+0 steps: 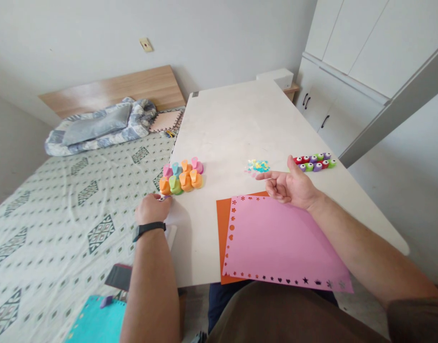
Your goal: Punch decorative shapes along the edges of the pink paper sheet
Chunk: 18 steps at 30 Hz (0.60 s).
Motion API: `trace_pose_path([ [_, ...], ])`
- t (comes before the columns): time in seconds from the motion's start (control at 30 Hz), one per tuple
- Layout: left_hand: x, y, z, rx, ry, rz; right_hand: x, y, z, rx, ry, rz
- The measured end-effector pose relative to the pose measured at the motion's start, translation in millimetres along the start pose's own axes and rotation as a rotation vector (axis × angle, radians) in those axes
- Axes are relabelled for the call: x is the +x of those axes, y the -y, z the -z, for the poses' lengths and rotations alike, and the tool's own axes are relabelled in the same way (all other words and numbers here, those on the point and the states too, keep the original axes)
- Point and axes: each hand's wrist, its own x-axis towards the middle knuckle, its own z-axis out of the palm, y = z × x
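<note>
My left hand (153,208) is closed at the table's left edge, just in front of several orange, green, blue and pink craft punches (183,177). Its fingers hide most of whatever is in them; only a small purplish bit shows. Palm up, my right hand (292,187) hovers over the far edge of a pink sheet (283,243). Its thumb and index finger are spread, the other fingers loosely curled, and a thin white sliver shows by the index finger. Punched shapes line the pink sheet's left and near edges. Beneath it lies an orange sheet (223,238).
Small yellow and blue paper cutouts (259,166) lie in a pile beyond my right hand. Red, purple and green punches (315,163) stand in rows to the right. On the bed at left are a turquoise sheet (97,321) and a dark flat object (118,276).
</note>
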Motion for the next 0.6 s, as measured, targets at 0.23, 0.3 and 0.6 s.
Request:
trace_pose_path([
  [0.23,0.8,-5.4,0.3,-0.01,-0.005,-0.018,-2.0,2.9,-2.8,0.015,0.009,-0.006],
  [0.3,1.1,-6.1,-0.3,-0.007,-0.009,-0.031,-1.9,2.7,-2.3,0.02,0.014,-0.005],
  [0.6,4.7,-4.5,-3.9,-0.016,0.007,-0.046,-1.5,2.7,-2.6,0.011,0.011,-0.001],
])
